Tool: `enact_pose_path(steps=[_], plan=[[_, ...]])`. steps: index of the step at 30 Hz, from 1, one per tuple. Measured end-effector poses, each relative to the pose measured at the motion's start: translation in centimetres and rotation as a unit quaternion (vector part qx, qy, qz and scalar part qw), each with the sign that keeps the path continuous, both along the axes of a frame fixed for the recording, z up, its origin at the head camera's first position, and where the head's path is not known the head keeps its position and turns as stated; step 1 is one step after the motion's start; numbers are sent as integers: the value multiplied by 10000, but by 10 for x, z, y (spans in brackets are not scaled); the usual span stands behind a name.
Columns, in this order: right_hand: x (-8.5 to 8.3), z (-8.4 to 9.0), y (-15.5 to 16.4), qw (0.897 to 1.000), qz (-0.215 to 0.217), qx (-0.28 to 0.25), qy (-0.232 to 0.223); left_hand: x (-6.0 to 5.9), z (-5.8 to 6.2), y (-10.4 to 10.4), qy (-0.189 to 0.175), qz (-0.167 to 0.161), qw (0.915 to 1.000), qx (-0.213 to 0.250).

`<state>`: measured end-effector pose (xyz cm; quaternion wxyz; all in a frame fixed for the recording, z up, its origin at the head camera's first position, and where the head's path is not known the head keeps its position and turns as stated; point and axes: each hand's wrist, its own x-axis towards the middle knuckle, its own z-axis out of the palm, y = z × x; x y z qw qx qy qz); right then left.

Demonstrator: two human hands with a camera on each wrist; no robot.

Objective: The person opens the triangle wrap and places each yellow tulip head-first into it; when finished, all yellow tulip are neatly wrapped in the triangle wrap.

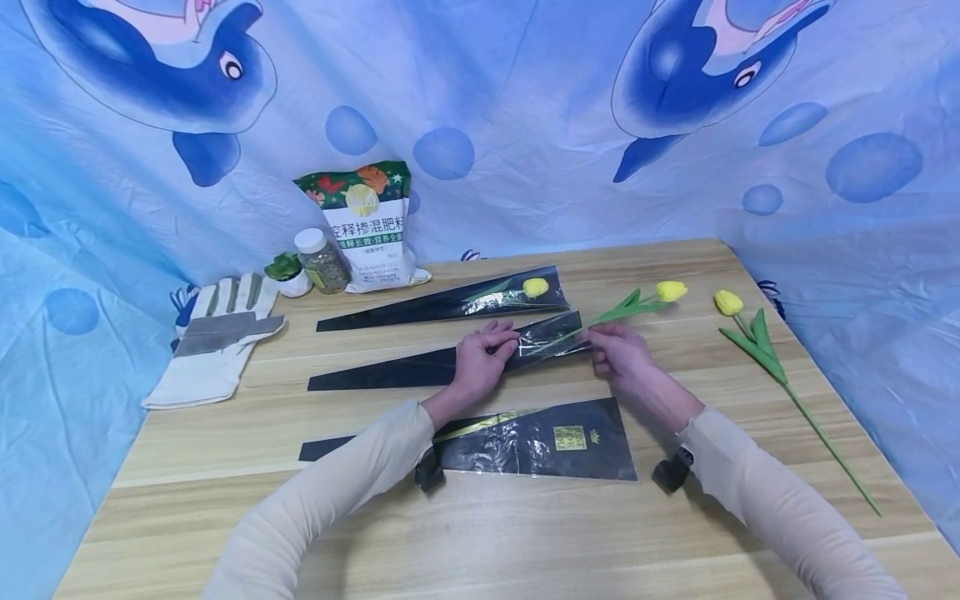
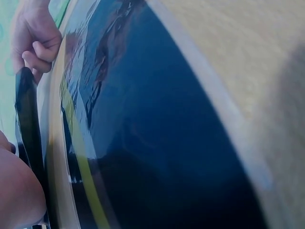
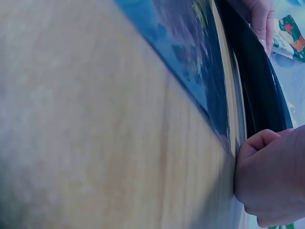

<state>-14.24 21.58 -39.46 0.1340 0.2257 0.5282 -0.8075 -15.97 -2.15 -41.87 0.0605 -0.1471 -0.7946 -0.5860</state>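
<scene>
A pale wood-grain table (image 1: 525,533) stands walled in by a blue dolphin-print cloth (image 1: 525,125), with the middle black sleeve (image 1: 450,362) lying across its centre. On that sleeve the left hand (image 1: 480,362) rests in a curled grip, pinching the film, while at the sleeve's open end the right hand (image 1: 618,354) grips the stem of a yellow tulip (image 1: 637,304). Behind the sleeve stand a fertilizer bag (image 1: 367,229) and a jar (image 1: 321,260); left of it lie work gloves (image 1: 217,342).
</scene>
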Motion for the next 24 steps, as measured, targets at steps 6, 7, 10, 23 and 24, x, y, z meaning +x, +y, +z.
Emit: enact_pose_path(steps=[6,7,10,23,24], plan=[[1,0,2,9997,151,82,-159,0,-1,0,24,2,10000,-78],[1,1,3,9996,172,119,-189,0,-1,-1,23,-1,10000,-83],[3,1,5,9991,265,249,-207,0,-2,-1,40,6,9999,-97],[-5,11,73,8041,835,5109,2923,1,-1,-1,48,-13,9997,-229],[-8,13,80,7860,923,5337,2980,1,-1,-1,52,-21,9997,-237]])
